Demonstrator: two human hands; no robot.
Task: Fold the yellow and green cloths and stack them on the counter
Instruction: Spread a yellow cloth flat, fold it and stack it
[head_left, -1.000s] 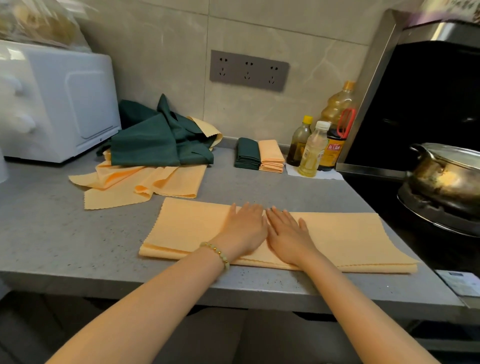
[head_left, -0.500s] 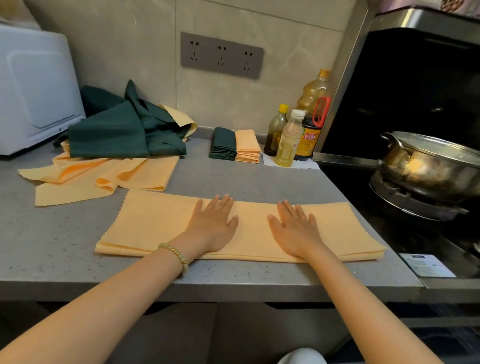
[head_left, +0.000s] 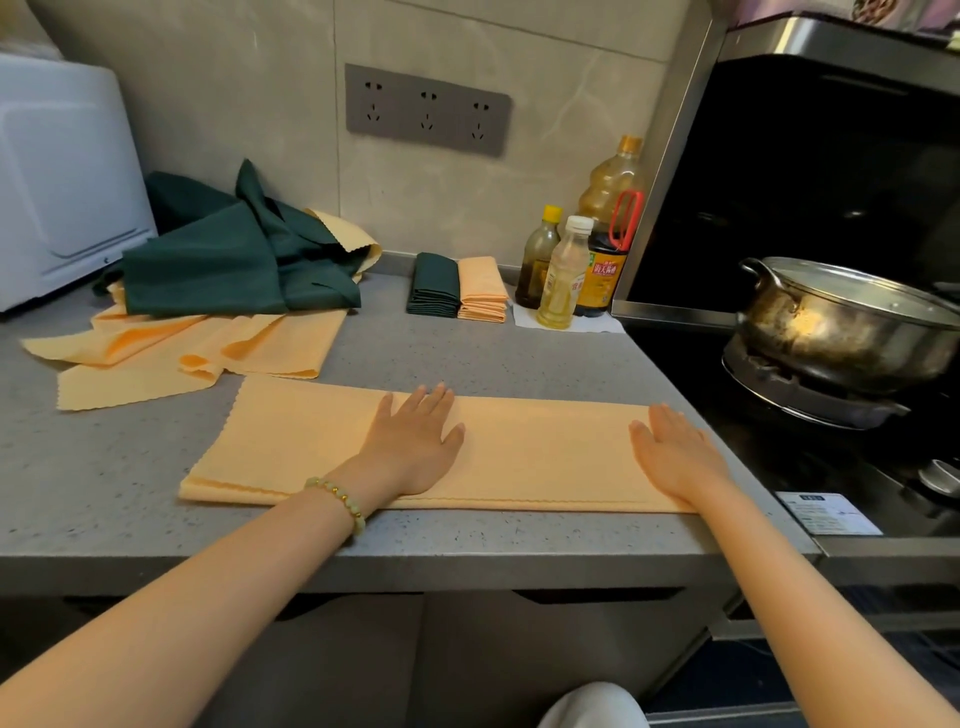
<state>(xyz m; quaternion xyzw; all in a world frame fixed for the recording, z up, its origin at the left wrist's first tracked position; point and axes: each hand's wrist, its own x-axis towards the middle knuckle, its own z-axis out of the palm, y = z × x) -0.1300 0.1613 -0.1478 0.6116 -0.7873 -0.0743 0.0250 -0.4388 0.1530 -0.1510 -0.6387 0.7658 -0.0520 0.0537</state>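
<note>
Fold check: yellow cloth (head_left: 540, 457) runs left-right, left hand (head_left: 415, 441) flat mid-cloth, right hand (head_left: 675, 457) flat on its right end; I'd fold from there.

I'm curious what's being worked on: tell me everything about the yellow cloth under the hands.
The yellow cloth is soft-looking, pale orange-yellow fabric with zigzag-cut edges, folded into a long flat band. It lies near the front edge of the grey counter. The left hand presses flat on its middle, the right hand on its right end.
</note>
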